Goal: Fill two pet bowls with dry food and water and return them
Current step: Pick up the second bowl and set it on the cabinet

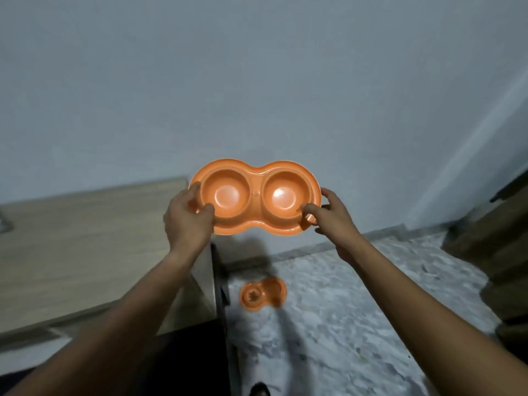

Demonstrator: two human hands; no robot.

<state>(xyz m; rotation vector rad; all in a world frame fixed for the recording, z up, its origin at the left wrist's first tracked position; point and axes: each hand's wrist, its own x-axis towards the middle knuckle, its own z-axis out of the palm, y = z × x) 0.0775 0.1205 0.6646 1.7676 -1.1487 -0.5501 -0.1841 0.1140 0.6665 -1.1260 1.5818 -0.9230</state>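
An orange double pet bowl (254, 178) with two round wells hangs in the air in front of the grey wall. Both wells look bare and shiny. My left hand (187, 218) grips its left end, thumb inside the left well. My right hand (331, 215) grips its right end, thumb on the rim of the right well. A second orange double bowl (263, 293) lies on the speckled floor below, blurred, with something pale in its left well.
A light wooden tabletop (85, 241) stretches to the left, its corner just under the held bowl. A dark table leg (220, 281) drops beside it. Brown wooden furniture (491, 247) stands at the right. The speckled floor (357, 295) lies between them.
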